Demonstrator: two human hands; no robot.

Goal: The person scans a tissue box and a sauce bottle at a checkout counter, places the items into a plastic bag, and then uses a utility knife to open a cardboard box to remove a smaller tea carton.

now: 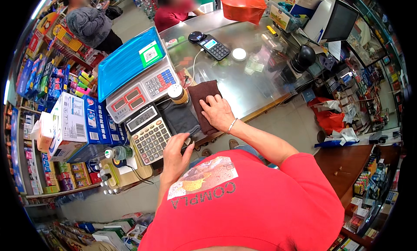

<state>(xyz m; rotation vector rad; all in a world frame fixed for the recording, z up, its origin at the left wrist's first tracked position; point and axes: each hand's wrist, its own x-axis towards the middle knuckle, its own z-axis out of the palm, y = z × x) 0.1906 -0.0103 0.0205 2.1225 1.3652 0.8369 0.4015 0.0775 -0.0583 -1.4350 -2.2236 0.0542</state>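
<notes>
My right hand (217, 112) lies palm down on a folded dark brown cloth (205, 91) at the glass counter's near edge, its fingers slightly spread. My left hand (177, 151) is beside the lower right corner of a desktop calculator (151, 137), thumb apart from the fingers. Between them shows a small pale thing (187, 140); whether it is held, I cannot tell. A folded dark grey cloth (180, 117) lies between the calculator and the brown cloth. Behind it stands a jar with a white perforated lid (175, 91).
A price-computing scale (143, 94) with a blue pan stands beyond the calculator. A card payment terminal (213, 46) and a red plastic bag (243, 6) are farther back on the counter (234, 76). Blue-white cartons (86, 127) stand left. Two people (89, 26) (169, 16) are across the counter.
</notes>
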